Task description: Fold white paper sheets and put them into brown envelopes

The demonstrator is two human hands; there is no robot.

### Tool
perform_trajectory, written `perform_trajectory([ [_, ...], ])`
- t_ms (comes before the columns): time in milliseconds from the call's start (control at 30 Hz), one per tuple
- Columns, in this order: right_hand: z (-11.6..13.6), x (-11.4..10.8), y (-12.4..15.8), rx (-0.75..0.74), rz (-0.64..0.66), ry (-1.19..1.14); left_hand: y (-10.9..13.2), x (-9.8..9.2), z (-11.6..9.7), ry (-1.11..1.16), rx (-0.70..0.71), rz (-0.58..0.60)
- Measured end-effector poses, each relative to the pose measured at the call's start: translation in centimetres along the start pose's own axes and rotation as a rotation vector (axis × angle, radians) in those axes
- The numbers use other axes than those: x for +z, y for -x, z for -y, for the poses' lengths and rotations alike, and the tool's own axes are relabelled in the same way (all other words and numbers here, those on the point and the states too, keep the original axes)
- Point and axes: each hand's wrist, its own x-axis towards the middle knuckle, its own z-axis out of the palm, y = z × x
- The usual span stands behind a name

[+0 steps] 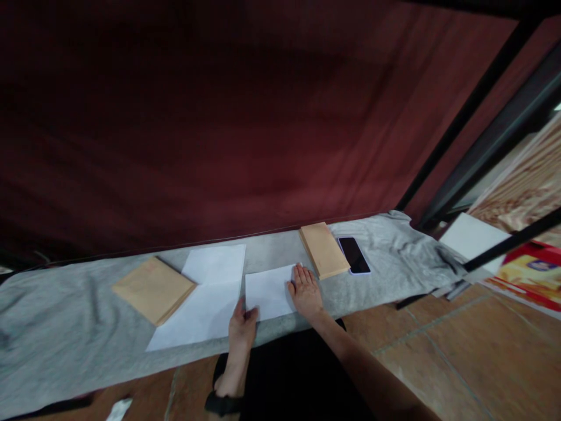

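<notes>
A white sheet of paper point(268, 292), apparently folded, lies flat in front of me on the grey cloth. My left hand point(242, 328) is closed at its near left corner, thumb on top and the other fingers partly hidden at the edge. On the sheet's right side my right hand point(307, 292) rests palm down, its fingers stretched out. To the left, larger white sheets point(205, 310) are spread out, partly under a stack of brown envelopes point(153, 289). Another brown envelope stack point(323, 250) lies just beyond my right hand.
A phone point(355, 255) with a dark screen lies right of the right-hand stack. The grey cloth point(56, 327) covers a long, narrow bench against a dark red wall point(245, 128). Black metal bars point(471, 111) and a red printed box point(530, 278) stand at the right.
</notes>
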Motion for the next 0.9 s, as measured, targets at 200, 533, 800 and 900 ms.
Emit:
perform_trajectory([
  [200,-0.1,0.2,0.1,-0.013,-0.056,-0.018,0.5,-0.1,-0.6,0.098,-0.042,0.024],
  [533,-0.7,-0.6,0.7,-0.015,-0.036,-0.027,1.7,-0.6,-2.2,0.185,-0.056,0.011],
  [800,-2.2,-1.0,1.3,-0.065,-0.025,-0.116,2.2,-2.1,-5.1,0.074,0.190,-0.210],
  [900,-2.4,-0.9,1.3,-0.059,-0.033,-0.151,3.5,-2.7,-6.1,-0.192,0.433,-0.355],
])
